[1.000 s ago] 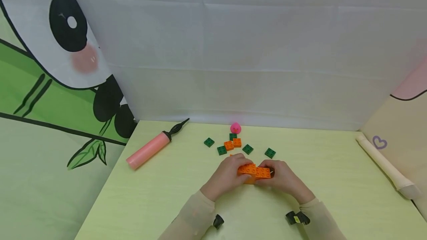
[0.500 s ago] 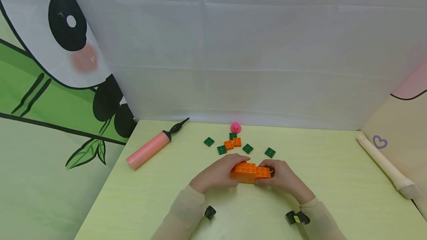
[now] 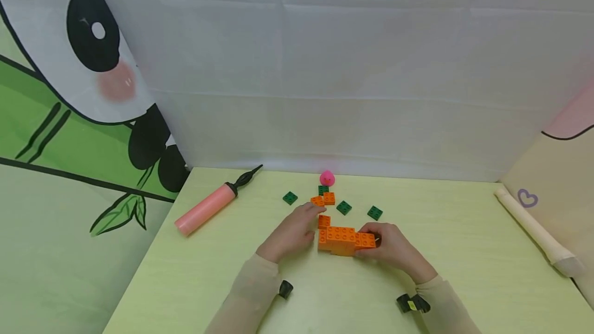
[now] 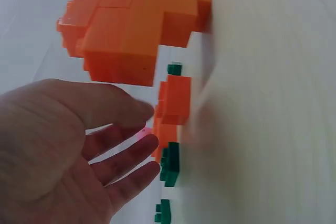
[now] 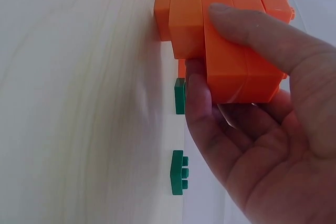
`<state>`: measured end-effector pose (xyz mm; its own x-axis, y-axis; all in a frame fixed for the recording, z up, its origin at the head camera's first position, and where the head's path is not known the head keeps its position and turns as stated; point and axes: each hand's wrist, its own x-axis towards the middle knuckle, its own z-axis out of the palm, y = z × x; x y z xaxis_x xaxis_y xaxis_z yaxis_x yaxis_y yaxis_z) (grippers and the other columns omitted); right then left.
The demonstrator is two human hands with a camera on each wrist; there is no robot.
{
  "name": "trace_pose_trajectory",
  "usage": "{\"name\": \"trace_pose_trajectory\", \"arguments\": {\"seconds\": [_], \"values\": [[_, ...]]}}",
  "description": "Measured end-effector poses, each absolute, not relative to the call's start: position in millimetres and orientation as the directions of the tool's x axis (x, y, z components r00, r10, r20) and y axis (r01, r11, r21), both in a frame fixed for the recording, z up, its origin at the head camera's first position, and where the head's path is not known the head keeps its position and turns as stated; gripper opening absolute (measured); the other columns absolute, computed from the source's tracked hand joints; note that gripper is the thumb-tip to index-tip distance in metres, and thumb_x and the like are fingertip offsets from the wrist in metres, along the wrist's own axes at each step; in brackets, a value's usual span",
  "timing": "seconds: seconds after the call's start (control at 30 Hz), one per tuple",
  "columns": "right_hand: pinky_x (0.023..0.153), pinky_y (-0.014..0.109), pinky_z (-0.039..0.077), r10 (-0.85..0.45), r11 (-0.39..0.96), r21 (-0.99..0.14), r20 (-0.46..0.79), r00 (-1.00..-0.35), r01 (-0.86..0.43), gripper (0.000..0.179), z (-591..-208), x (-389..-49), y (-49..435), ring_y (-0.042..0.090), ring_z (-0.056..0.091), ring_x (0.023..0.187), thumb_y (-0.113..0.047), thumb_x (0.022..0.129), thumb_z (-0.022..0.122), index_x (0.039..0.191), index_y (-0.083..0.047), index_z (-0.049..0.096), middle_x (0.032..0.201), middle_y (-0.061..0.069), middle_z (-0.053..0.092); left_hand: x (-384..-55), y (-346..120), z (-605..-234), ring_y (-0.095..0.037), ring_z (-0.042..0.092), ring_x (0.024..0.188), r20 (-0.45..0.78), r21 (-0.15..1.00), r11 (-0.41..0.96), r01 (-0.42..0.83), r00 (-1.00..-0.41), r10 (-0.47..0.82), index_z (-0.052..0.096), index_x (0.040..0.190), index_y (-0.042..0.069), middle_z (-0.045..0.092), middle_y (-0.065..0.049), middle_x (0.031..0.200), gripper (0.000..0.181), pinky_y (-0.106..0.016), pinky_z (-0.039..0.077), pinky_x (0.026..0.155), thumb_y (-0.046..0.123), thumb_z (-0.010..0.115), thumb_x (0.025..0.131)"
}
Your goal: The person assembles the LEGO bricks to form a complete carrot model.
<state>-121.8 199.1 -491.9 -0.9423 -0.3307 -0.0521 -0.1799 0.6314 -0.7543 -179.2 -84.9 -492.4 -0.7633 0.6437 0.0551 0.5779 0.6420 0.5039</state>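
Observation:
Several orange toy bricks are joined into one block on the table in front of the person. The right hand grips its right end, thumb on the near side and fingers on the far side, as the right wrist view shows. The left hand is left of the block, apart from it, its fingers loosely spread with nothing between them in the left wrist view. Just behind the block is a loose orange brick. Two more orange bricks are farther back, near the left fingertips, one partly hidden by them.
Green bricks lie scattered behind the hands. A pink ball with a small face is at the table's back edge. On the left lies a pink hand pump with a black nozzle; at the right edge, a long cream-coloured roll.
The left hand has let go of the orange block and moved left and away from the person, uncovering the block's left end and a loose brick. The right hand keeps its grip.

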Motion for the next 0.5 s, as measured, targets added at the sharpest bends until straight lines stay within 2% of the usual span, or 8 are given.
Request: {"name": "trace_pose_trajectory", "arguments": {"seconds": [0.13,0.5], "values": [[0.079,0.032,0.051,-0.328,0.635,-0.753,-0.057,-0.943,-0.175,0.033,-494.7,-123.1,198.9,0.019,0.058,0.090,-0.027,0.082,0.091,0.107,-0.014,0.074,0.100,-0.004,0.068,-182.6,-79.2,-500.7,-0.025,0.051,0.137,0.041,0.488,0.667,0.563,-0.778,0.627,0.055,0.148,0.009,0.054,-0.007,0.148,0.054,-0.039,0.040,0.115,0.005,0.071,0.097],[0.078,0.030,0.052,-0.329,0.633,-0.750,-0.038,-0.943,-0.191,0.033,-497.9,-123.1,201.1,0.019,0.059,0.088,-0.026,0.082,0.091,0.107,-0.013,0.074,0.099,-0.004,0.068,-194.7,-67.1,-512.7,-0.026,0.052,0.136,0.039,0.467,0.693,0.549,-0.796,0.604,0.060,0.145,0.010,0.058,-0.007,0.146,0.046,-0.041,0.040,0.115,0.010,0.069,0.100]]}}
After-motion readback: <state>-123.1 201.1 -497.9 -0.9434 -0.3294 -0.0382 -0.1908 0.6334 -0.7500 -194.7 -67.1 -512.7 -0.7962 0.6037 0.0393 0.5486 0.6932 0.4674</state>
